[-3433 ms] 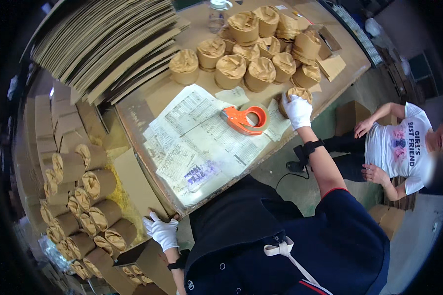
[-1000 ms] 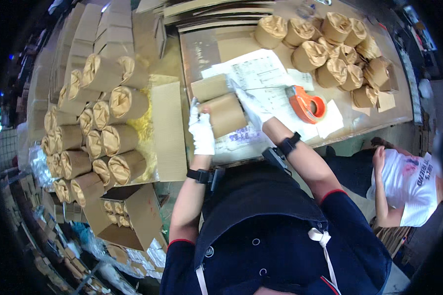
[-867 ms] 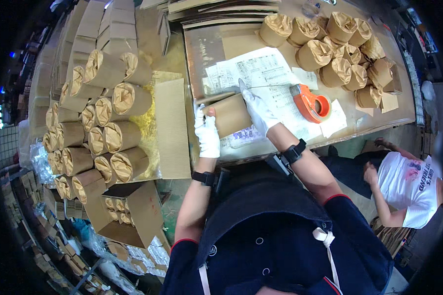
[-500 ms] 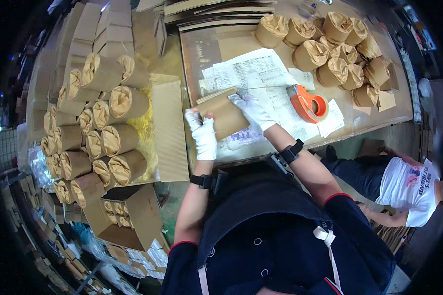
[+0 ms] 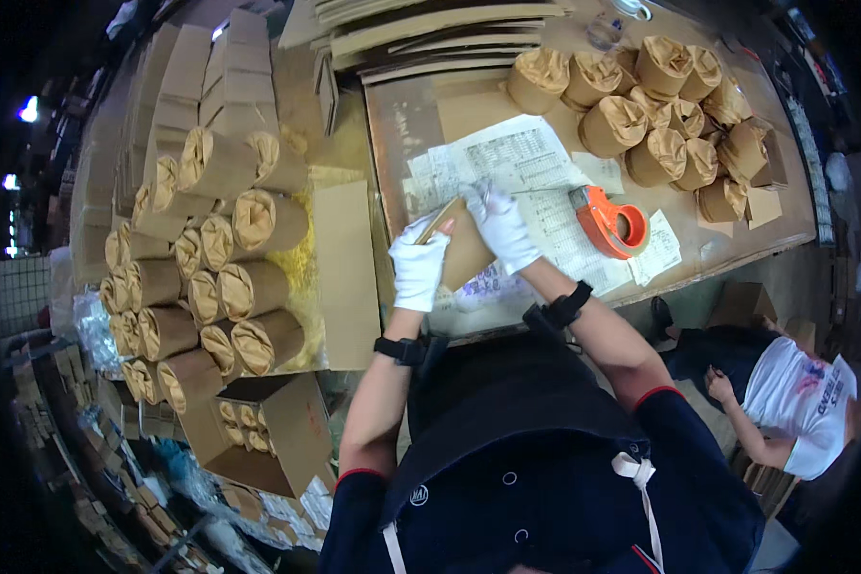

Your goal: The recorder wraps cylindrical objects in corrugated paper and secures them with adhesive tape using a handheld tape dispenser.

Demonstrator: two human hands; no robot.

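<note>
A brown piece of cardboard (image 5: 465, 251), with a folded or layered upper edge, is held over the papers between my two white-gloved hands. My left hand (image 5: 419, 265) grips its left side, with bare fingertips showing at the edge. Along the upper right side, my right hand (image 5: 500, 228) is closed on the same piece, its fingertips near the top corner. Printed sheets (image 5: 507, 151) lie beneath and beyond the hands. Just right of them sits an orange tape dispenser (image 5: 610, 227) with a roll in it.
Brown paper-wrapped cylinders (image 5: 658, 158) cluster at the table's far right, with several more (image 5: 253, 292) stacked at left. Flat cardboard sheets (image 5: 430, 43) are piled at the back. An open carton (image 5: 301, 430) holding small rolls stands lower left. Another person (image 5: 784, 392) is at right.
The cardboard piece has turned steeper, showing more of its edge, and my hands have come closer together. The whole view has shifted slightly. At right, the other person's arm has moved.
</note>
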